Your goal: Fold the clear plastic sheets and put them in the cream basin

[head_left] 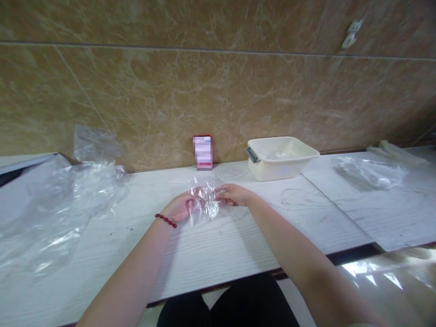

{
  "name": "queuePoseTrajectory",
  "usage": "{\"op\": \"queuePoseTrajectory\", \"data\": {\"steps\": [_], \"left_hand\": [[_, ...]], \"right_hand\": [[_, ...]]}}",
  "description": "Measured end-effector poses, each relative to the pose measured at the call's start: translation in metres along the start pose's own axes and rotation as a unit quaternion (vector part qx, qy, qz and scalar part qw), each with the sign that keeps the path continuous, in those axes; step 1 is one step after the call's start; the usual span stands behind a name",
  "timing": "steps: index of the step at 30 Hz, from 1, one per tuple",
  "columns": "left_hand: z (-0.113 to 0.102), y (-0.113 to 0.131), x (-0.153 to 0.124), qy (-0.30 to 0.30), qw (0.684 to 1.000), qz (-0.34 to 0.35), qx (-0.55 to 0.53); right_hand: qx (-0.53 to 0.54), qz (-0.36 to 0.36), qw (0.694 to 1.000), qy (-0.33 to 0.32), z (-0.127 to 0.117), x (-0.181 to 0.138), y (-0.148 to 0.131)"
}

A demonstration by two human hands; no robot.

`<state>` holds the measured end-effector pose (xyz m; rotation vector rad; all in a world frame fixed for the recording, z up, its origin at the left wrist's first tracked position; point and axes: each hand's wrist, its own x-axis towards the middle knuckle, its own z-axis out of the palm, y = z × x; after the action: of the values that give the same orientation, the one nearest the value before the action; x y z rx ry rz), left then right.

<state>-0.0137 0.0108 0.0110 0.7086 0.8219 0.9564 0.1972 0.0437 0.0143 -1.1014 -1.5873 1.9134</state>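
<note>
Between my two hands is a clear plastic bag (203,204), crinkled and shiny, just above the white wood-grain table (218,254). My left hand (180,205), with a red bead bracelet (165,220) at the wrist, grips the bag's left side, its fingertips partly behind the film. On the other side, my right hand (235,195) has its fingers closed at the bag's right edge. Whether anything lies inside the bag cannot be made out through the glare.
A phone (203,153) with a blurred screen leans on the marbled wall behind my hands. The cream plastic bin (275,169) to its right holds some clear film. Loose clear bags (95,186) spread over the left side. Another clear plastic heap (374,172) lies at right.
</note>
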Motion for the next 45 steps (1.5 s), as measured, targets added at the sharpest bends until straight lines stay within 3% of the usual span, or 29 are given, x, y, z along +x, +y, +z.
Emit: {"op": "queuePoseTrajectory", "data": {"steps": [17, 31, 38, 41, 45], "left_hand": [[-0.003, -0.002, -0.003, -0.028, 0.999, 0.027, 0.036], [-0.008, -0.006, 0.004, 0.009, 0.996, 0.073, 0.041], [-0.007, 0.005, -0.003, -0.04, 0.998, 0.041, -0.026], [-0.008, 0.003, 0.0, 0.006, 0.999, 0.048, -0.012], [-0.007, -0.005, 0.005, 0.058, 0.991, 0.086, 0.086]], "right_hand": [[0.056, -0.112, 0.989, 0.079, -0.001, 0.015, 0.011], [0.071, -0.111, 0.984, 0.116, 0.0, 0.015, 0.01], [0.076, -0.152, 0.978, 0.121, -0.004, 0.018, 0.011], [0.067, -0.169, 0.976, 0.12, -0.006, 0.02, 0.013], [0.019, -0.171, 0.976, 0.136, -0.007, 0.022, 0.015]]}}
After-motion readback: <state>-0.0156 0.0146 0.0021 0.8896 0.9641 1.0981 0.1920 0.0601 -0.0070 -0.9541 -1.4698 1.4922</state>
